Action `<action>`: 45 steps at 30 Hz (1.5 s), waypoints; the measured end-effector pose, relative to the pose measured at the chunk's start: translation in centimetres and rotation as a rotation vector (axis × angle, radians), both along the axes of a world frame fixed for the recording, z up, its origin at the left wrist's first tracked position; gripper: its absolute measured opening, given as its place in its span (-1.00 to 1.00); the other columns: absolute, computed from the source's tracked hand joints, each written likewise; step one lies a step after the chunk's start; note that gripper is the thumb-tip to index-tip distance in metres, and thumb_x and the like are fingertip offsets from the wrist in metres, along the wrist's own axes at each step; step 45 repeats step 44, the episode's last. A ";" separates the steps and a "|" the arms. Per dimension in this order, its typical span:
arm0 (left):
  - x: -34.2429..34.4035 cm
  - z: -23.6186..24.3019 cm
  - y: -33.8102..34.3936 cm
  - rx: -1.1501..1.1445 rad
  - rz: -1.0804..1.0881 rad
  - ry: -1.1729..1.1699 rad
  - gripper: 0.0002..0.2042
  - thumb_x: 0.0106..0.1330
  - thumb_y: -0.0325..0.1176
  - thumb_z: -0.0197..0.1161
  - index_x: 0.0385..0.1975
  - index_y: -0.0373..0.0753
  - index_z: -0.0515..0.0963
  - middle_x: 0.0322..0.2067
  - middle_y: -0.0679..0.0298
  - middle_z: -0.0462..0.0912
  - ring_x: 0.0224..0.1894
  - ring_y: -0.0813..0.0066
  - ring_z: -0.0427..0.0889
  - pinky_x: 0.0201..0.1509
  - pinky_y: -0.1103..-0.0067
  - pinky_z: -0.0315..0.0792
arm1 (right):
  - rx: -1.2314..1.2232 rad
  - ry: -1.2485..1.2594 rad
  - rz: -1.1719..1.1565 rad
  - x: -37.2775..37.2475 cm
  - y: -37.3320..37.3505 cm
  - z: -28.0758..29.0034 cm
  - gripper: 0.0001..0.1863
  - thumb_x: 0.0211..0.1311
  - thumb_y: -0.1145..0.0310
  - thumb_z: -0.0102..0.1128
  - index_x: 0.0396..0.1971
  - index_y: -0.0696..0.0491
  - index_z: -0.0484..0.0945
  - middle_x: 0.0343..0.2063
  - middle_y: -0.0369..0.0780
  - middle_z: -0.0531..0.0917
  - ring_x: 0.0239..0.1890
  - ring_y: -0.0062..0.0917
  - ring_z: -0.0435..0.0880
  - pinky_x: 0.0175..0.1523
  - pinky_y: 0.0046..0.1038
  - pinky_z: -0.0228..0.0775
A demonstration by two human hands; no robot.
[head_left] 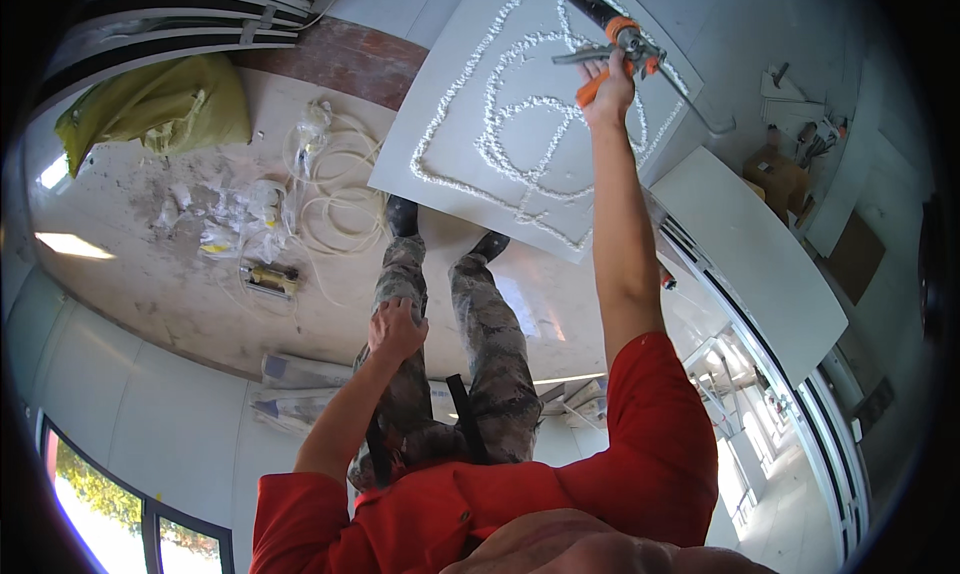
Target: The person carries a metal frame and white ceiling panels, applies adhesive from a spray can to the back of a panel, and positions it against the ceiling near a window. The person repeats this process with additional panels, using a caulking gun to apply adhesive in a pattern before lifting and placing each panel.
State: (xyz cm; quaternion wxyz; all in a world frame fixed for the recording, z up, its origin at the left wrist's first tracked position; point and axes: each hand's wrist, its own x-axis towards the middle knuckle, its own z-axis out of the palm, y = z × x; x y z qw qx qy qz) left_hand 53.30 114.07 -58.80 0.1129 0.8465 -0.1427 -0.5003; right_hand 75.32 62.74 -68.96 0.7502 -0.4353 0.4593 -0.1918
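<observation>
My right hand (610, 96) is wrapped around the orange handle of a caulking gun (622, 32), its arm stretched far out over a board. The gun's black barrel points to the upper left, and its bent metal rod sticks out to the right. Beneath it lies a pale grey board (455, 139) with thick, lumpy white beads of sealant (487, 124) along its edges and in curved and crossing lines. My left hand (395, 329) rests on my left thigh, in camouflage trousers, holding nothing, its fingers loosely bent.
Left on the dusty floor are a green sack (165, 104), coiled clear hose (335, 199), crumpled plastic (260, 209) and a small yellow tool (270, 279). A white panel (745, 254) leans at the right, near a cardboard box (778, 177) and scraps. Long curved panels (180, 24) stand upper left.
</observation>
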 end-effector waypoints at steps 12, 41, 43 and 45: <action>-1.7 -0.2 -0.7 0.047 -0.010 0.046 -0.56 0.20 -0.10 0.43 -0.01 -0.23 0.62 0.04 0.09 0.68 0.16 0.01 0.60 0.23 0.16 0.55 | 0.276 0.236 -0.098 -17.4 11.4 2.9 -0.39 0.61 -0.10 0.04 0.11 0.26 0.43 -0.08 -0.04 0.58 0.01 -0.17 0.65 0.24 0.00 0.58; -7.1 0.2 0.6 0.089 -0.015 0.045 -0.52 0.23 -0.11 0.41 0.09 -0.22 0.62 0.12 0.15 0.64 0.26 0.06 0.53 0.35 0.17 0.45 | 0.521 0.342 0.150 -37.5 27.2 6.7 -0.68 0.60 0.15 0.10 -0.01 0.13 0.50 -0.23 -0.17 0.65 -0.24 -0.36 0.69 -0.07 -0.23 0.64; -7.7 0.2 0.5 0.096 -0.038 0.023 -0.52 0.23 -0.11 0.41 0.09 -0.22 0.62 0.13 0.16 0.63 0.27 0.07 0.52 0.35 0.18 0.45 | 0.465 0.307 0.146 -37.8 27.9 5.9 -0.69 0.58 0.15 0.13 -0.02 0.12 0.50 -0.24 -0.18 0.64 -0.28 -0.37 0.67 -0.09 -0.23 0.63; -8.0 0.2 0.2 0.090 -0.052 0.025 -0.52 0.23 -0.11 0.41 0.09 -0.22 0.62 0.13 0.16 0.63 0.27 0.07 0.52 0.35 0.18 0.45 | 0.433 0.291 0.143 -38.1 28.2 5.5 -0.69 0.57 0.15 0.15 -0.03 0.11 0.50 -0.25 -0.19 0.64 -0.29 -0.38 0.66 -0.10 -0.23 0.62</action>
